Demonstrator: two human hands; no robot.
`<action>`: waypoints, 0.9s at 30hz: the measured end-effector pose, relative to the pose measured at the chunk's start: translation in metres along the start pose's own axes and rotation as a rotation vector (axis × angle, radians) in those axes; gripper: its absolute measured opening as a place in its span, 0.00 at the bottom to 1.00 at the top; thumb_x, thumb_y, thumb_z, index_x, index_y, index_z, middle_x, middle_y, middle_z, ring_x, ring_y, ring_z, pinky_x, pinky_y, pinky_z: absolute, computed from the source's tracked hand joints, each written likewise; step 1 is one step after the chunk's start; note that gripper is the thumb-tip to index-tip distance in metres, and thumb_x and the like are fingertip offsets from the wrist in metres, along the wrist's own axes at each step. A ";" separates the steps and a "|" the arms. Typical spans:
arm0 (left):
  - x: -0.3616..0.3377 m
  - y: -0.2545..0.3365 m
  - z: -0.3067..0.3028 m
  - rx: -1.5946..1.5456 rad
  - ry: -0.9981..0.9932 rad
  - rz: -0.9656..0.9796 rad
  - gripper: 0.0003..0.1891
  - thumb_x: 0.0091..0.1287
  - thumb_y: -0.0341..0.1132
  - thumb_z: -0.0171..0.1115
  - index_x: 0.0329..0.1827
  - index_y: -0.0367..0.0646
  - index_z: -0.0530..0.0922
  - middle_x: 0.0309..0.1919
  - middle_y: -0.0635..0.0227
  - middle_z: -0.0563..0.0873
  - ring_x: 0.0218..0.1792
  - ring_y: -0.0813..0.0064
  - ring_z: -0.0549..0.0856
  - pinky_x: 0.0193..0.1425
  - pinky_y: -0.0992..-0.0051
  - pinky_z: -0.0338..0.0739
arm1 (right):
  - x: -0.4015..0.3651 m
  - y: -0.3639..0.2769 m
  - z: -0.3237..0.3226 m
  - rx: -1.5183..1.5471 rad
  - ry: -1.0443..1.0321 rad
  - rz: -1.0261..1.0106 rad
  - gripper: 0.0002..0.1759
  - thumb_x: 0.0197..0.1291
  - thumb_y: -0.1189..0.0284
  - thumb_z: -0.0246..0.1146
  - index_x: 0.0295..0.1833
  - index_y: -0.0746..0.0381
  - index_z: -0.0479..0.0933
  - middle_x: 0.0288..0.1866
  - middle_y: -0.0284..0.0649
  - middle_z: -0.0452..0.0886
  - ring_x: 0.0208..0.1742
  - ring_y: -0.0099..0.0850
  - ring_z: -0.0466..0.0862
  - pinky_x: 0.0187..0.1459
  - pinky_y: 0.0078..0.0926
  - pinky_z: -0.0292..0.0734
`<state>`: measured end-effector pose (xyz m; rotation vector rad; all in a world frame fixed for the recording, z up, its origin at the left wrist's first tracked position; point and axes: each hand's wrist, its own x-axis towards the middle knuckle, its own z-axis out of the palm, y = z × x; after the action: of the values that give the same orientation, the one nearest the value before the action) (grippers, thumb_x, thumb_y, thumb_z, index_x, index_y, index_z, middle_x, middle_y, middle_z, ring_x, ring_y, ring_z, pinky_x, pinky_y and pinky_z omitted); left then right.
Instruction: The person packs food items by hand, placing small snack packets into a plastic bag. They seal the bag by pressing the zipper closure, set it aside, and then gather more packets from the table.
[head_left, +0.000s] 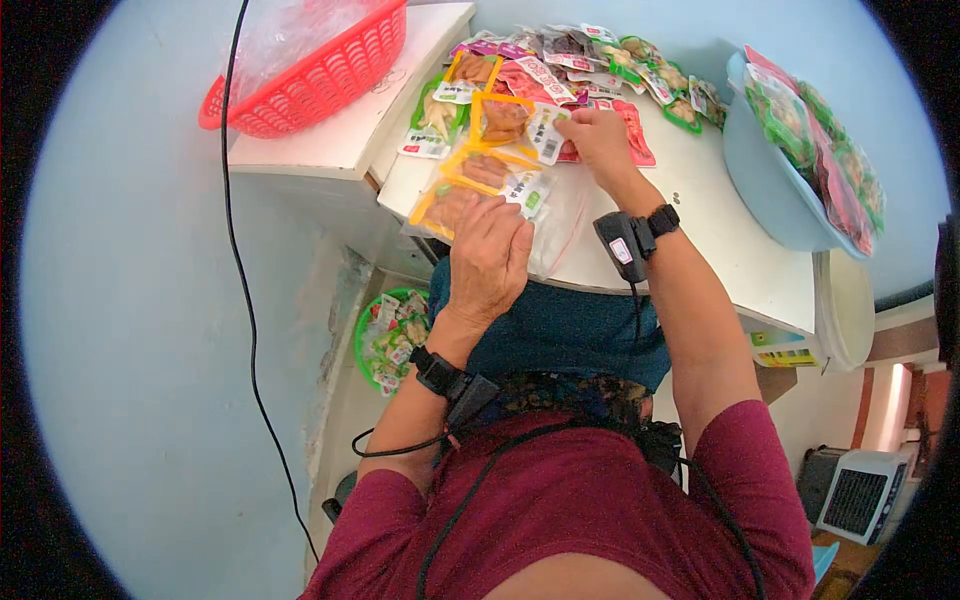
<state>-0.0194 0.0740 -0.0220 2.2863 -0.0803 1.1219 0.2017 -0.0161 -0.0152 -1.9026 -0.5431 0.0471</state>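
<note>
My right hand (603,150) pinches the white-labelled end of a yellow-edged snack packet (503,120) with brown pieces showing through its window. My left hand (488,258) is closed, its fingers over a clear plastic bag (562,232) and a yellow-edged packet (440,210) at the table's near edge; the fingertips are partly hidden. Between the hands lies another yellow-edged packet (485,168), which looks to be in the bag. Just beyond are a green-edged packet (438,115) and one more yellow-edged packet (470,72).
Many mixed packets (570,70) are heaped at the back of the white table (700,230). A blue basin (760,180) of packets stands right. A red basket (330,75) of clear bags sits at left. On the floor is a green basket (362,345) of packets. A black cable (240,260) hangs left.
</note>
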 end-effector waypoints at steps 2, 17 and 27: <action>0.001 0.001 0.001 0.000 -0.007 -0.008 0.08 0.65 0.31 0.60 0.39 0.34 0.79 0.40 0.55 0.84 0.50 0.51 0.81 0.64 0.53 0.68 | -0.004 -0.003 -0.007 0.146 0.077 -0.005 0.13 0.56 0.65 0.67 0.28 0.66 0.83 0.19 0.38 0.80 0.22 0.24 0.78 0.26 0.28 0.71; 0.023 0.073 0.003 -0.040 -0.012 0.067 0.17 0.60 0.29 0.65 0.53 0.39 0.79 0.52 0.56 0.83 0.61 0.52 0.78 0.68 0.57 0.67 | -0.127 -0.050 -0.116 0.840 0.155 0.146 0.10 0.65 0.69 0.58 0.42 0.66 0.76 0.35 0.39 0.82 0.30 0.28 0.84 0.31 0.31 0.83; 0.013 0.078 0.018 -0.119 -0.230 0.177 0.18 0.53 0.26 0.69 0.48 0.42 0.81 0.41 0.60 0.87 0.45 0.58 0.86 0.52 0.64 0.79 | -0.191 -0.043 -0.147 0.723 -0.031 0.418 0.16 0.66 0.66 0.57 0.50 0.69 0.75 0.41 0.46 0.84 0.42 0.32 0.86 0.38 0.31 0.86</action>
<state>-0.0218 0.0029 0.0160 2.3257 -0.4348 0.9078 0.0578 -0.2064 0.0394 -1.2717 -0.1037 0.4811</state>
